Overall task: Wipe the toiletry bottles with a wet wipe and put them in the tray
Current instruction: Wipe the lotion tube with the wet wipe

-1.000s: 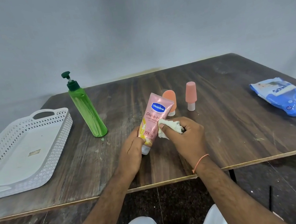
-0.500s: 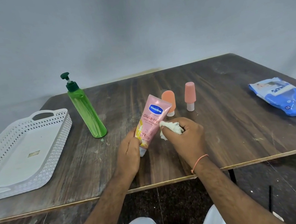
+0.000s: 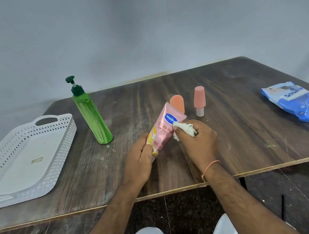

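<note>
Head view — left hand (image 3: 138, 159) gripping pink tube (image 3: 164, 128), blue oval logo, right hand (image 3: 197, 142) clutching crumpled white wipe (image 3: 185, 129)

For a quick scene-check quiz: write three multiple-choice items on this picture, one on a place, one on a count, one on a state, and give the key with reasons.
1. Where does the white tray lie?
A. at the table's left end
B. beside the blue wipes pack
C. on the floor

2. How many small peach bottles stand behind the pink tube?
A. one
B. two
C. four

3. What is the right hand doing?
A. resting flat on the table
B. pressing the green pump
C. holding a white wipe against the tube

Key: 1 A, the tray sits left of the green pump bottle; 2 B, one peach bottle and another show; 3 C, the wipe touches the tube's label, which the left hand grips.
</note>
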